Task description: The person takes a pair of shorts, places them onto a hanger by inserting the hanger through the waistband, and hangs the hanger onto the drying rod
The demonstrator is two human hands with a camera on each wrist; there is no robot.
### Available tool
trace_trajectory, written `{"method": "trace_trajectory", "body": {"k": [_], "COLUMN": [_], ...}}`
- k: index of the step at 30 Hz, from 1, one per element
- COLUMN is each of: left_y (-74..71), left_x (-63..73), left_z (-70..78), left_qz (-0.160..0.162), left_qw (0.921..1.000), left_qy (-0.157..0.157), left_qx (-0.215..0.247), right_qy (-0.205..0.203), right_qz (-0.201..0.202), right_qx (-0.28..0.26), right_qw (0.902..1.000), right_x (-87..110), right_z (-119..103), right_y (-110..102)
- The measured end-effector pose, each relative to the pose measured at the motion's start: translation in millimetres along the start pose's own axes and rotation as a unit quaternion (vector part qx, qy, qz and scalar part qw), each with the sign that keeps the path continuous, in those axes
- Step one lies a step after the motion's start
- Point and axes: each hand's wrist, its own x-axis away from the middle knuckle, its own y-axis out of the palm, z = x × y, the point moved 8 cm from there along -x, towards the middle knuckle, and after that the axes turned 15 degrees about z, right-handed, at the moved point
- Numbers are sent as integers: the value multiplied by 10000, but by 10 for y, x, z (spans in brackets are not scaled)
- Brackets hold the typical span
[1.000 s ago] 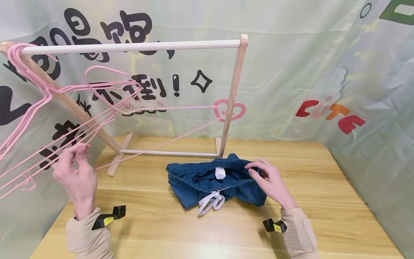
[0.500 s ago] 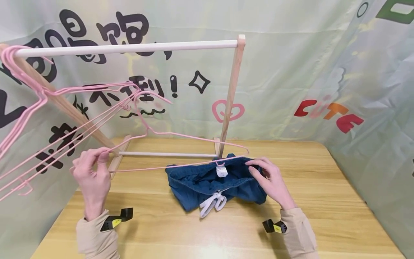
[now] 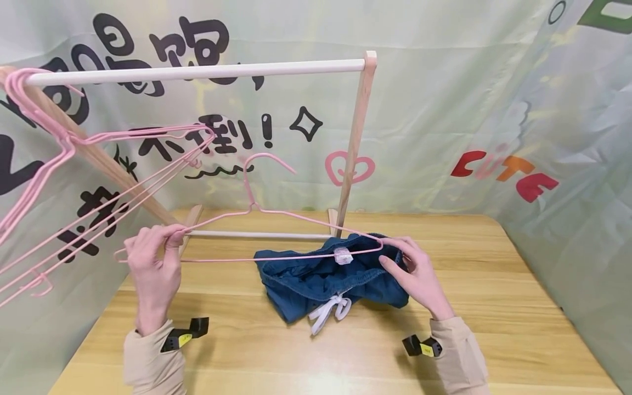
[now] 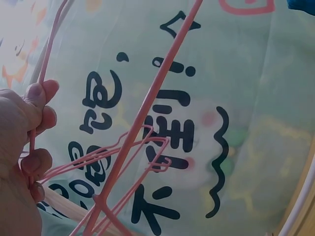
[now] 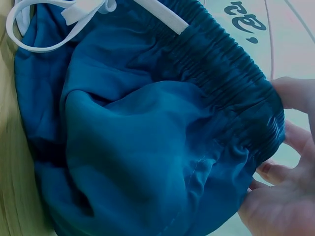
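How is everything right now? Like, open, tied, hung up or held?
Rack, upright.
Other pink hangers, hanging on the rack.
Single pink hanger, off the rack.
Blue shorts, on the table, waist open.
White drawstring, tied in a bow.
Left hand, pinching the single pink hanger.
Right hand, holding the blue shorts at the waist.

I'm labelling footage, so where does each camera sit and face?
Head: worn there, facing forward and down at the table; left hand, right hand, sleeves show.
Left wrist: worn there, facing a pink hanger and backdrop; left hand shows.
Right wrist: worn there, facing the blue garment; right hand shows.
Head and right wrist share the garment.
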Motion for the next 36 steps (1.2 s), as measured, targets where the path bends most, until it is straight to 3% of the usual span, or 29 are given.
{"method": "trace_trajectory", "body": {"k": [10,17,36], "left_y": [113,226,528], "left_x": [0,82,340], "left_z": [71,157,415], "left_qz": [-120,-312,-1221], "left_qw": [9994,9976,9859], "left_qy": [324,600,1145], "left_qx": [75,119,39], "right_qy": [-120,-338,-648], "right_qz": [86,107,160], "right_qx": [-169,-233,-320], "right_qw": [9997,9991,9973], "right_x": [-18,-12,7], "right_z": [-45,-108,-209], "right_y": [-6,-6,-15]}}
